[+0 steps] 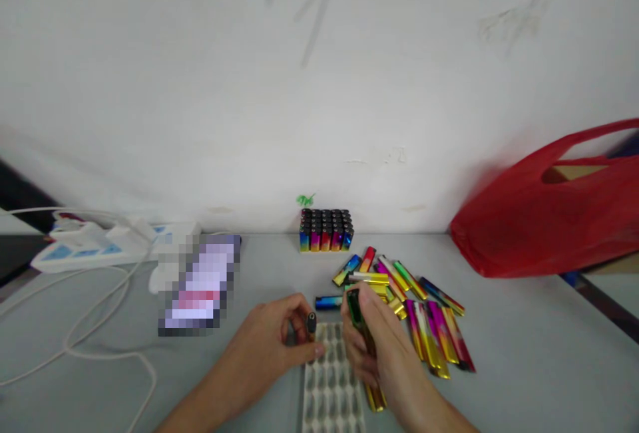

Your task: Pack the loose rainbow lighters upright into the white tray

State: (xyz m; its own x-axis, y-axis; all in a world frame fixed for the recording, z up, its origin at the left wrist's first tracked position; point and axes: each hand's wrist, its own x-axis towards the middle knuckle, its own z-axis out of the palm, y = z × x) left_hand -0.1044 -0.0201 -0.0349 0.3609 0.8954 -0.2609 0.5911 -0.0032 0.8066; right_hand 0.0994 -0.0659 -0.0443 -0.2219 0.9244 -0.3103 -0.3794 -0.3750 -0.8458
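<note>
My left hand (279, 336) pinches a small black-topped piece (312, 320) with an oval end, upright over the far left corner of a pale slotted tray (307, 406). Its lower part is hidden by my fingers. On the tray's right side, my right hand (387, 346) is closed around a shiny green-and-gold flat metallic tube (355, 306). A gold end (375, 398) shows below that hand; I cannot tell if it is the same tube. Beyond and right of my right hand lies a loose pile of rainbow metallic tubes (434, 333). A blue one (328, 302) lies just past the tray.
Against the wall stands a tight block of upright black-topped rainbow pieces (326, 237). A red bag (539, 220) sits at the right. Left are a blurred-out phone (204, 280), a white power strip (94, 253) and loose white cables (100, 355) on the grey table.
</note>
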